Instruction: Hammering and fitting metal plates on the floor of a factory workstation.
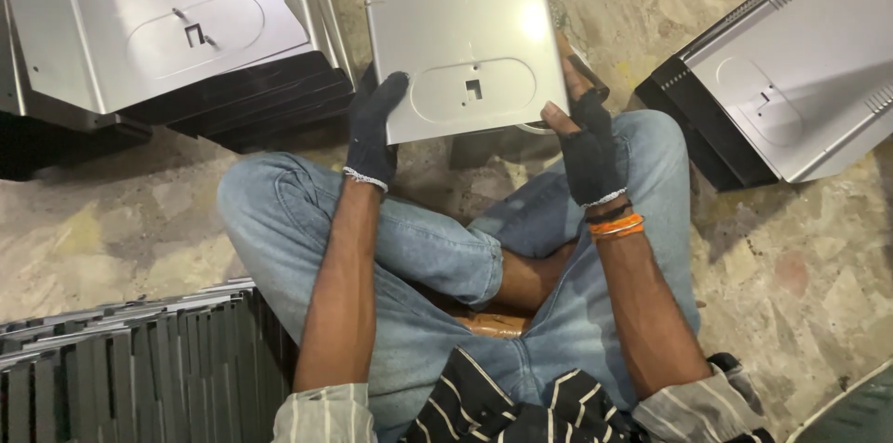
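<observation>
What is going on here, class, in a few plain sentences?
A person sits cross-legged on a stone floor, holding a grey sheet-metal panel by its near edge. The gloved left hand grips its lower left corner; the gloved right hand grips its lower right. Similar panels lie stacked at the upper left and at the right, and more stand on edge at the lower left.

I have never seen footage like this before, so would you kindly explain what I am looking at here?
This is one view from a camera worn on a person's head, looking down. The person sits cross-legged on a stone floor in jeans. Both hands wear dark gloves: the left hand and right hand grip the near edge of a grey sheet-metal panel with an oval recess. Similar panels lie stacked at upper left and right; a row of upright panels stands at lower left.
</observation>
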